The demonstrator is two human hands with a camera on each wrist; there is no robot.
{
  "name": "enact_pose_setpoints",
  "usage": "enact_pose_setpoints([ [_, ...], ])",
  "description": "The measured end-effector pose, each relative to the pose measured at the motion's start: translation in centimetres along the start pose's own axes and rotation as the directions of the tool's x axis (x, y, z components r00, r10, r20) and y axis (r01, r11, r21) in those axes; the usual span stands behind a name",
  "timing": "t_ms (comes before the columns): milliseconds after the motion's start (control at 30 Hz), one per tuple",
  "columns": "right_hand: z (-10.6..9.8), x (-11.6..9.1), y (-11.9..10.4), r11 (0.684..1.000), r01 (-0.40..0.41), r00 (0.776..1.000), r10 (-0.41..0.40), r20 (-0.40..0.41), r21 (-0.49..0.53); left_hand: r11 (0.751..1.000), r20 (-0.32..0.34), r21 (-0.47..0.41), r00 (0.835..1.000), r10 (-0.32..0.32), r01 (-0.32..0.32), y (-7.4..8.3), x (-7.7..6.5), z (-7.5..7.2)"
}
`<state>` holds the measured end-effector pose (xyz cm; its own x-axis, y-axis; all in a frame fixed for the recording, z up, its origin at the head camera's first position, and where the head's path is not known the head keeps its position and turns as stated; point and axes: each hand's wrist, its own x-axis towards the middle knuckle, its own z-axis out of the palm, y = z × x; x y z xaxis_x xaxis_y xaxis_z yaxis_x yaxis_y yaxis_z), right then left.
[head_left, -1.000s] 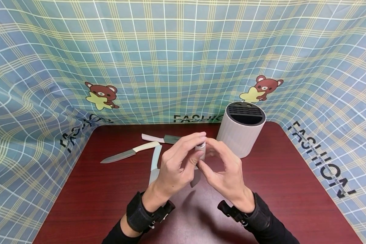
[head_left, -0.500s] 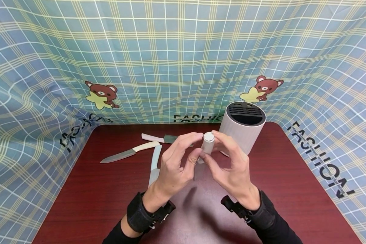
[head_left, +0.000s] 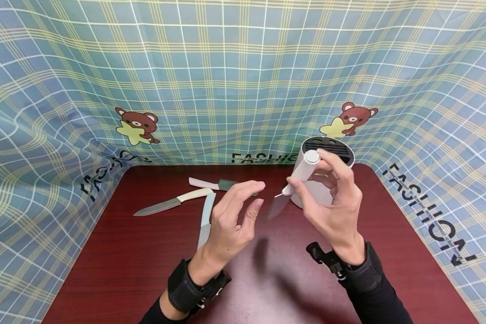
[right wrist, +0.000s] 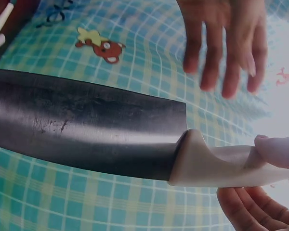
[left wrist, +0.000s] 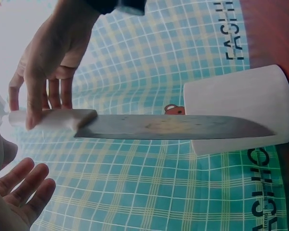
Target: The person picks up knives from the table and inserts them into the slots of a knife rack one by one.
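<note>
A right hand (head_left: pixel 336 204) alone now holds the white-handled knife (head_left: pixel 298 178)

I see a person at a dark red table (head_left: pixel 125 274), with plaid cloth (head_left: pixel 186 90) behind it. Half a second ago the fingertips of both hands were at the knife's handle (right wrist: pixel 221 166). Now the left hand (head_left: pixel 231 218) has let go: it hangs in the air, thumb and fingers apart, touching nothing. The right hand pinches the handle between thumb and fingertips and has drawn the knife over to its own side. The knife is tilted in mid-air, butt uppermost, its blade (left wrist: pixel 173 127) slanting down toward the table, clear of any slot.

Just beyond the right hand stands the white knife holder (left wrist: pixel 231 96), upright and partly hidden by it; its black slotted top (head_left: pixel 328 144) shows above the fingers. On the far left lie three more knives: pink-handled (head_left: pixel 205 183), cream-handled (head_left: pixel 192 195) and blue-handled (head_left: pixel 206 213).

For the work in hand, I judge that the right hand's pinch alone now bears the knife and sets its angle, leaving the left free.
</note>
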<state>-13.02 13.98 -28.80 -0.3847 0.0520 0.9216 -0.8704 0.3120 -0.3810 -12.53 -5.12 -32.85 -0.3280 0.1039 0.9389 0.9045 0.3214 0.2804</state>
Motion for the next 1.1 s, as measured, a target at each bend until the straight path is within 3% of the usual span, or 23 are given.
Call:
enact_pose_setpoints([
  [300, -0.4, 2.4, 0.4, 1.0, 0.01, 0.997, -0.01, -0.075, 0.0, 1.0, 0.006, 0.005, 1.0, -0.027, 0.027, -0.4, -0.7, -0.1],
  [733, -0.9, 5.4, 0.9, 0.999, 0.019, 0.995, -0.023, -0.099, -0.045, 0.996, 0.041, 0.03, 0.995, -0.09, 0.089, -0.9, -2.1, -0.3],
  [1100, -2.4, 8.7, 2.0, 0.992, -0.049, 0.979, 0.025, -0.204, -0.112, 0.99, 0.074, 0.053, 0.988, -0.134, 0.13, -1.3, -3.5, -0.2],
])
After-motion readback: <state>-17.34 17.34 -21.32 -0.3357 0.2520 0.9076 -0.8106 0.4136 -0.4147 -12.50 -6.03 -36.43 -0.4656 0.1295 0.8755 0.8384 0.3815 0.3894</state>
